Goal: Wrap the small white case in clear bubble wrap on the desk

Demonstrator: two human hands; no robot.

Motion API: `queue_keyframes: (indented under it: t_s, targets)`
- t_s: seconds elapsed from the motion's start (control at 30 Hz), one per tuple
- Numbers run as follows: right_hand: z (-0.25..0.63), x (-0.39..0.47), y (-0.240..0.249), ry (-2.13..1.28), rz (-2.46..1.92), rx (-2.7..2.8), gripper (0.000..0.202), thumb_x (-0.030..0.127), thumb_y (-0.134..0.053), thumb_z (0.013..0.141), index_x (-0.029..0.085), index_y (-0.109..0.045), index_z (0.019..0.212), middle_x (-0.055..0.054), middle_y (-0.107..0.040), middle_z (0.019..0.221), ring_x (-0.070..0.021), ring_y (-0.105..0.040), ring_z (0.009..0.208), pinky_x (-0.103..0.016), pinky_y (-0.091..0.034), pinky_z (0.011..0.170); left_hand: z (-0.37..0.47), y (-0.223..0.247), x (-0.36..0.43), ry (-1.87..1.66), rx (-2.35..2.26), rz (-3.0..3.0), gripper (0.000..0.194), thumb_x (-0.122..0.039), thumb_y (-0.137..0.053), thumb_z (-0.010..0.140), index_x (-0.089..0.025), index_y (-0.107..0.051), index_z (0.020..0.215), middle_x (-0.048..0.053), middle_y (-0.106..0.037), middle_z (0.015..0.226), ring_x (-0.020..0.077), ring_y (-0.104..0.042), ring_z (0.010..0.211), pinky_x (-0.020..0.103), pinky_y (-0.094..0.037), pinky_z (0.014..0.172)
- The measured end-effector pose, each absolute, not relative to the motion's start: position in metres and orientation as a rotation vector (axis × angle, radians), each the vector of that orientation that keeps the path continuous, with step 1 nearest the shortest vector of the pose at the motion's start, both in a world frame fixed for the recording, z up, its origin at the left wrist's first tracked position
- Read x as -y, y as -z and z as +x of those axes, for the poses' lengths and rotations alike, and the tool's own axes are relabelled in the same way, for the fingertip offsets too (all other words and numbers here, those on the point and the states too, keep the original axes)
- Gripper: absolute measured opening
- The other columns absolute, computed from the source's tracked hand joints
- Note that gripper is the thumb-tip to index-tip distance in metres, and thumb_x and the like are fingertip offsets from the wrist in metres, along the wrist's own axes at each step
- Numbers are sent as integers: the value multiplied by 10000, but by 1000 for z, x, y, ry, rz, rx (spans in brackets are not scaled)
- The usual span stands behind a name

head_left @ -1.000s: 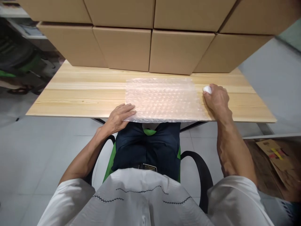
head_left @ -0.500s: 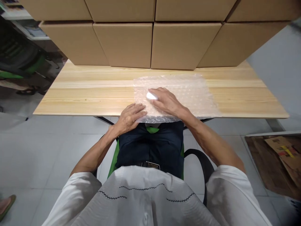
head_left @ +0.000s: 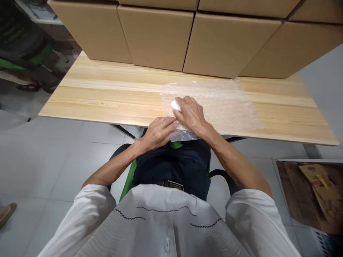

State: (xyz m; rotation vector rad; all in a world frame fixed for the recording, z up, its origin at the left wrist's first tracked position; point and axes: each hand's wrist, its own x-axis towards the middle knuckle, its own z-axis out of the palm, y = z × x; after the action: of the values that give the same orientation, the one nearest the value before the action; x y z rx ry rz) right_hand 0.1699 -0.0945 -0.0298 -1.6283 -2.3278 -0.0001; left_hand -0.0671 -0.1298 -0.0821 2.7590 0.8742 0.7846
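Observation:
A sheet of clear bubble wrap [head_left: 227,107] lies on the wooden table [head_left: 107,96], its near edge hanging over the front. My right hand [head_left: 190,112] is closed around a smooth white rounded object [head_left: 175,105] on the left part of the sheet. Only the object's rounded end shows; the palm and fingers cover the rest, so its kind is unclear. My left hand [head_left: 160,132] rests on the wrap's near left corner, fingers stretched out, their tips close to my right thumb.
Stacked cardboard boxes [head_left: 155,39] line the back of the table. Flattened cardboard [head_left: 318,185] lies on the floor at right. At far left are a dark chair [head_left: 24,32] and another person's foot in a sandal [head_left: 6,214].
My left hand has moved right along the wrap, closer to my right hand. The white object has turned slightly in my right hand. The camera view has tilted and shifted.

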Motion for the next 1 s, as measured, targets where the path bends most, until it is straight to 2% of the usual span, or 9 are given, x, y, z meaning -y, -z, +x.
queue_keyframes:
  t_s: [0.13, 0.27, 0.37, 0.53, 0.6, 0.7, 0.77, 0.9, 1.0]
  targets:
    - [171, 100, 27, -53, -1654, 2326, 417, 427, -513, 1230, 191, -729, 1498, -235, -791, 1432, -467, -702, 1339, -592, -626, 1082, -84, 74, 118, -884, -892, 2688, 500, -377, -556, 1228, -198, -726, 1664, 229, -792, 1652, 372, -774, 1545, 620, -665, 1261]
    - [175, 104, 23, -120, -1660, 2332, 451, 363, -536, 1206, 185, -694, 1589, -249, -755, 1511, -489, -669, 1405, -637, -623, 1125, -92, 62, 100, -823, -946, 2660, 492, -413, -598, 1205, -191, -748, 1619, 226, -747, 1700, 382, -713, 1608, 615, -640, 1317]
    - [180, 104, 24, -122, -1619, 2337, 494, 347, -533, 1201, 188, -669, 1648, -244, -752, 1518, -480, -657, 1404, -638, -633, 1119, -87, 57, 83, -735, -974, 2688, 438, -420, -604, 1186, -193, -808, 1501, 219, -702, 1756, 393, -663, 1661, 622, -631, 1326]
    - [191, 105, 20, -191, -1593, 2384, 573, 346, -524, 1200, 147, -622, 1729, -243, -742, 1564, -458, -630, 1461, -619, -601, 1197, -75, 54, 64, -715, -891, 2769, 334, -355, -552, 1200, -209, -852, 1199, 174, -816, 1572, 386, -717, 1588, 625, -617, 1319]
    - [197, 106, 17, -250, -1528, 2402, 611, 355, -501, 1205, 130, -589, 1766, -247, -728, 1622, -452, -621, 1498, -628, -562, 1266, -72, 55, 64, -736, -862, 2820, 316, -319, -527, 1203, -207, -822, 1187, 173, -844, 1486, 373, -753, 1515, 616, -624, 1290]
    - [205, 105, 17, -307, -1425, 2422, 646, 353, -480, 1199, 69, -582, 1769, -275, -713, 1661, -455, -622, 1520, -627, -526, 1320, -69, 55, 72, -756, -869, 2916, 279, -268, -496, 1212, -222, -770, 1183, 134, -868, 1299, 314, -813, 1264, 602, -615, 1278]
    - [211, 101, 19, -316, -1375, 2432, 655, 346, -495, 1185, 38, -595, 1754, -288, -723, 1643, -459, -634, 1510, -621, -523, 1324, -65, 55, 81, -755, -855, 2998, 263, -221, -491, 1208, -228, -741, 1131, 113, -857, 1184, 287, -793, 1114, 581, -608, 1275]
    - [226, 92, 21, -334, -1274, 2483, 590, 314, -541, 1149, 124, -659, 1695, -239, -763, 1612, -442, -671, 1474, -629, -524, 1315, -48, 50, 97, -701, -722, 3229, 278, -118, -502, 1161, -231, -719, 1029, 97, -784, 1006, 285, -711, 966, 530, -610, 1203]
    - [238, 90, 18, -350, -1253, 2526, 543, 328, -555, 1150, 171, -691, 1652, -212, -793, 1566, -434, -689, 1449, -620, -543, 1281, -30, 46, 102, -680, -622, 3319, 284, -112, -521, 1168, -226, -728, 1010, 94, -729, 930, 290, -674, 903, 487, -609, 1015]
